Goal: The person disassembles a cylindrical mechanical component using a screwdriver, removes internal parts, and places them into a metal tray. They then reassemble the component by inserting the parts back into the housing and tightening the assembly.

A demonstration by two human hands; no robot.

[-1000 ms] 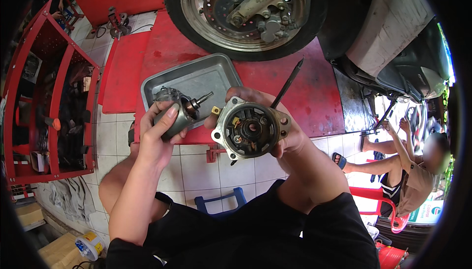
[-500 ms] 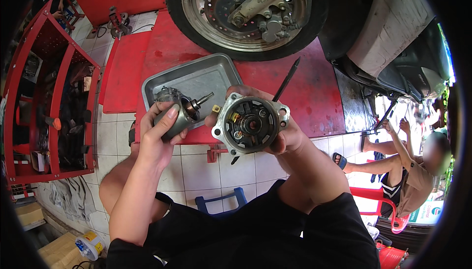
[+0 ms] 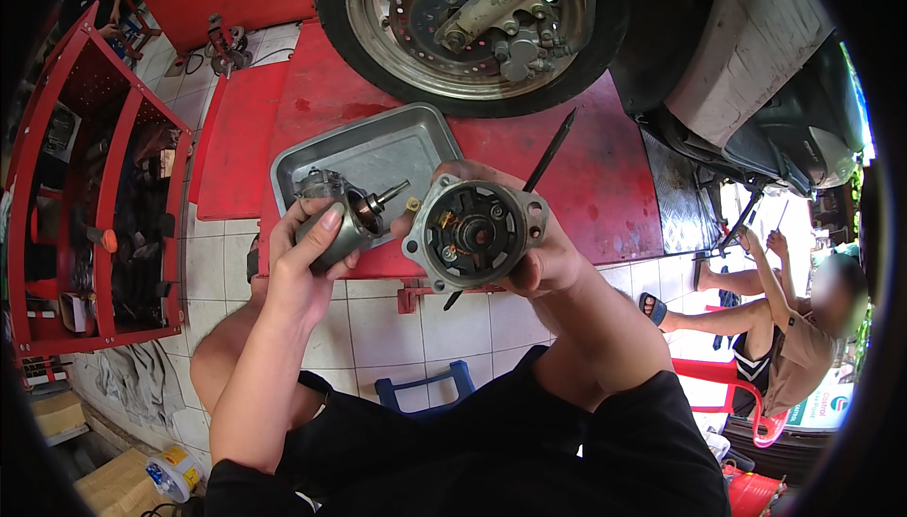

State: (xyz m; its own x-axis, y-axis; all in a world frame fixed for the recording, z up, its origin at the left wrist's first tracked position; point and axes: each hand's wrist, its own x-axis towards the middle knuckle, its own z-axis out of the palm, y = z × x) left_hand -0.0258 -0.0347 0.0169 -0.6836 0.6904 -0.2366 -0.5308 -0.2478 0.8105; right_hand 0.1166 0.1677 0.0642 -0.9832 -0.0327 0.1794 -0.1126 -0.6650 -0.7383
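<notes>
My left hand (image 3: 304, 251) is closed around a grey metal motor body (image 3: 346, 245). A steel shaft (image 3: 389, 193) sticks out of its open end, pointing right toward the other part. In my right hand (image 3: 557, 257) is a round metal motor housing (image 3: 422, 251) with bolt-hole ears, its open side facing me. Inside it show a dark ring, a central hub and coppery bits. A small brass-coloured piece (image 3: 413, 204) sits at its left edge by my fingertips. A dark pointed rod (image 3: 552, 152), perhaps a screwdriver, passes behind the housing at my right hand; its grip is hidden.
A grey metal tray (image 3: 439, 130) lies behind my hands on the red bench (image 3: 586, 196). A motorcycle wheel (image 3: 331, 7) stands beyond it. Red shelving (image 3: 113, 92) is at left, a blue stool (image 3: 463, 378) below. A seated person (image 3: 798, 356) is at right.
The housing in my right hand has tilted and shifted slightly left, showing its inside at another angle. My left hand with the motor body has barely moved.
</notes>
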